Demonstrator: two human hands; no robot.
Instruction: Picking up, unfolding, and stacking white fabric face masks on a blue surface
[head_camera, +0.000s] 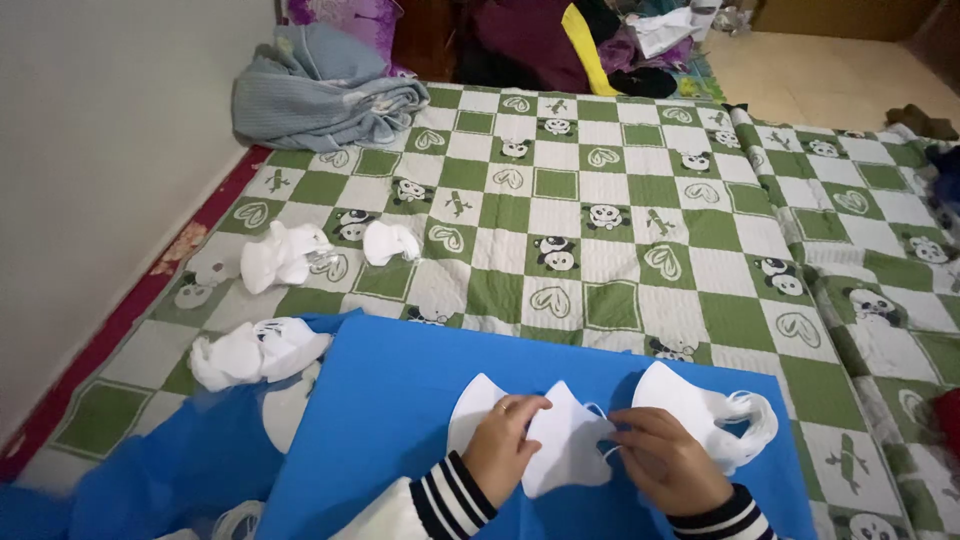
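Here the left hand (503, 445) and right hand (668, 462) both pinch one white face mask (565, 440) on the blue sheet (400, 400). The mask looks light, soft and bendy, so its edges near the thin ear loops seem the best place to hold. More masks (715, 405) lie just beside it. Small piles of masks (255, 352) sit on the panda quilt (620, 200).

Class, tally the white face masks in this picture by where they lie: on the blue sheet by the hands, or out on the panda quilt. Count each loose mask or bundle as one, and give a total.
On the blue sheet: 3 (left, middle, right bundle)
On the panda quilt: 3 bundles ()
Total: 6
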